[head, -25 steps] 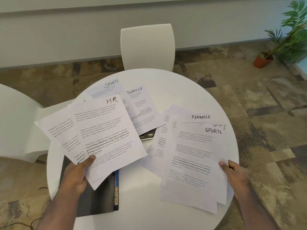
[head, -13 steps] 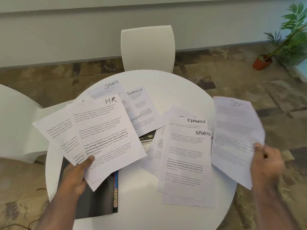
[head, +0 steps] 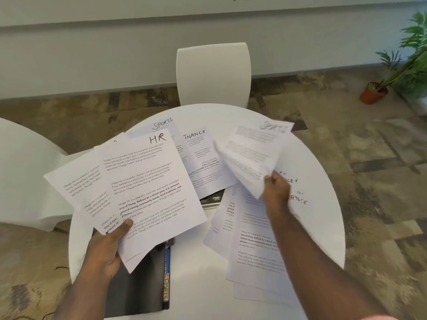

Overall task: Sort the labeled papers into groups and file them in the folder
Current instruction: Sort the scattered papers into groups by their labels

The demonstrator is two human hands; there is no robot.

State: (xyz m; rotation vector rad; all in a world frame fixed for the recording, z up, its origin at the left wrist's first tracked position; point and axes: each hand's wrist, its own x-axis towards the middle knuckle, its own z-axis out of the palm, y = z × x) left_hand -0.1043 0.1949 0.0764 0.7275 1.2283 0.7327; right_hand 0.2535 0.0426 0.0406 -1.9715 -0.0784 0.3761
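The right hand (head: 276, 189) has swung its pinched SPORTS sheet (head: 254, 155) over the table's (head: 323, 204) far edge, while the left hand (head: 105, 249) is gripping the HR stack (head: 143, 181).

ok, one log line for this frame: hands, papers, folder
left hand: holds HR stack | right hand: pinches SPORTS sheet above table | folder: under HR stack, nothing filed

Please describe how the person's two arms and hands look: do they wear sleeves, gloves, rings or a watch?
The left hand and right hand are bare: no gloves, and no rings or watch show. Both forearms are uncovered as far as they show. Only at the bottom edge, by the right arm, a small strip of pink cloth appears, perhaps a sleeve.
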